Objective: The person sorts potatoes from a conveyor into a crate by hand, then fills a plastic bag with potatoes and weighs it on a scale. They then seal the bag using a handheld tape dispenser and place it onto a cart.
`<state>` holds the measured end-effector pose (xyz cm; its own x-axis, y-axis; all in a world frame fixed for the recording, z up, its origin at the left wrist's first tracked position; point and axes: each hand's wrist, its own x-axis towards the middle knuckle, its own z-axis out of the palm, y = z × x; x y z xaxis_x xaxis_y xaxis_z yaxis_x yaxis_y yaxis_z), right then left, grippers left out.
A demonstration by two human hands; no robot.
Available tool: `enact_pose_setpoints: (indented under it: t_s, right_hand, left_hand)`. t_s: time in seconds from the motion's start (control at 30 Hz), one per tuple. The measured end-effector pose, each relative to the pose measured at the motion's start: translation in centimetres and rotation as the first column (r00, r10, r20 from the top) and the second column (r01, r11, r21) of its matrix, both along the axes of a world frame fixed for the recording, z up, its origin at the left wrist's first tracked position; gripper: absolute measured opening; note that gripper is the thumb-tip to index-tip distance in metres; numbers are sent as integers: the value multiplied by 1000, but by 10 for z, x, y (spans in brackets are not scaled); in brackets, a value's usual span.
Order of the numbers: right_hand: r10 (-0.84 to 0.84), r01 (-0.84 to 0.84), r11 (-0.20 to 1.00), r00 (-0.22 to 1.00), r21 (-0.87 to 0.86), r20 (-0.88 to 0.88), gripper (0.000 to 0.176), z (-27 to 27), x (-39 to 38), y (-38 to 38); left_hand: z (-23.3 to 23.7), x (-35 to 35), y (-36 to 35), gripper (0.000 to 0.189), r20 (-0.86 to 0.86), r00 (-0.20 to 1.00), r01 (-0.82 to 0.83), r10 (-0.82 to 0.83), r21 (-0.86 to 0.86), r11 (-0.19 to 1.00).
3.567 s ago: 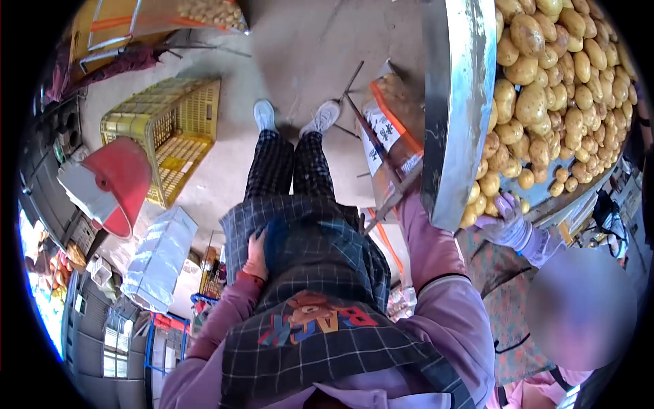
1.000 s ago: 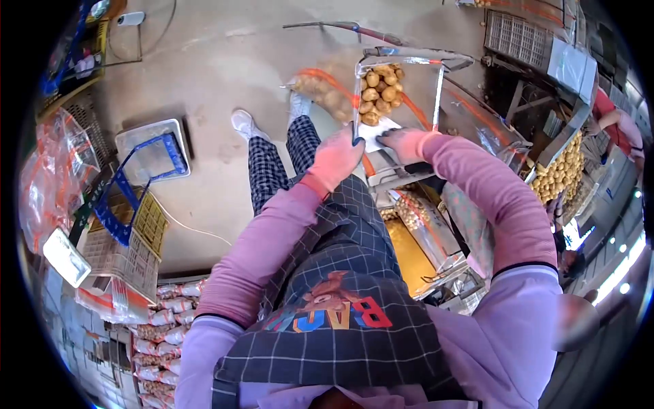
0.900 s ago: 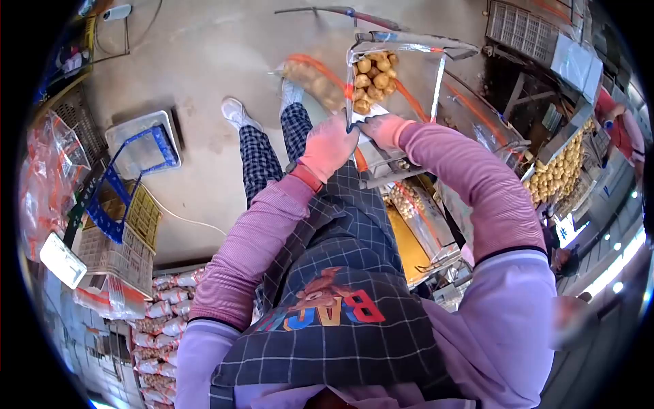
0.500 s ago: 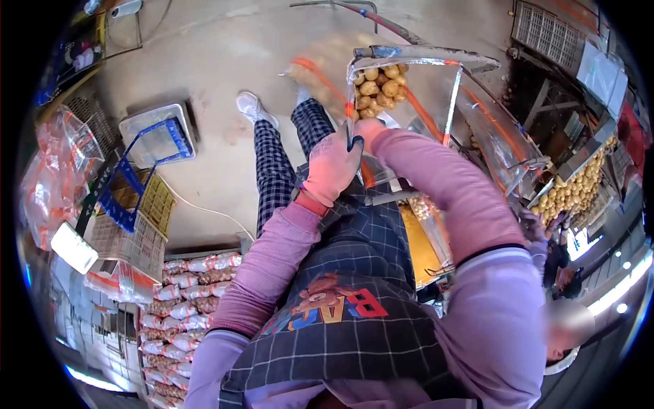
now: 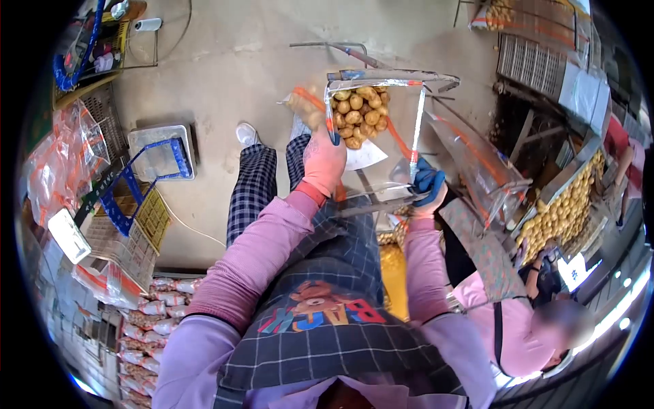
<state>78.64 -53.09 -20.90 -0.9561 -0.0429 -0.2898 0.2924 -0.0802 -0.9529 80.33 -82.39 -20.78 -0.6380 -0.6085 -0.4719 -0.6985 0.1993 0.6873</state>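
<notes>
A clear plastic bag with orange stripes (image 5: 417,129) hangs open on a metal frame (image 5: 395,76), and potatoes (image 5: 357,116) lie inside it. A white sheet of paper (image 5: 366,155) shows just below the potatoes. My left hand (image 5: 323,158), in a pink glove with blue on the fingers, is closed on the bag's left edge. At the near right corner of the frame, my right hand (image 5: 428,185) has its blue-coated fingers curled round the bag's rim. Part of that grip is hidden by the fingers.
Another person (image 5: 507,320) in pink is close on my right. Beyond lies a trough of potatoes (image 5: 562,211). A scale (image 5: 162,153) and plastic crates (image 5: 129,242) stand at left, near stacked filled bags (image 5: 146,327). A striped bag (image 5: 477,163) hangs right of the frame.
My right hand has moved from beside my left hand to the near right corner of the bag. My left hand stays at the left edge. The person on the right shows more fully.
</notes>
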Motion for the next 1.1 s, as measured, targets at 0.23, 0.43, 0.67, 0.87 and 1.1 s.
enact_pose_setpoints:
  t_s: [0.23,0.43,0.67,0.87,1.1]
  right_hand:
    - [61,-913,314,295,262,954,24,109,-77,-1]
    - [159,-717,546,595,432,788,50,88,-282,-97]
    - [420,-841,-425,144,335,896,37,34,-275,-213]
    - [337,153,648,821,747,-460,32,62,-305,-174]
    - [363,-78,348,930,934,-58,74,-5,-77,-119]
  left_hand:
    - [-36,1,-63,32,309,909,205,-280,253,946]
    - [-35,22,-68,38,129,923,351,-361,95,931]
    - [-14,30,-64,31,142,968,173,-209,229,958]
    - [-23,56,-49,29,84,988,99,-128,288,952]
    - [-17,78,-35,38,212,967,91,-145,245,965]
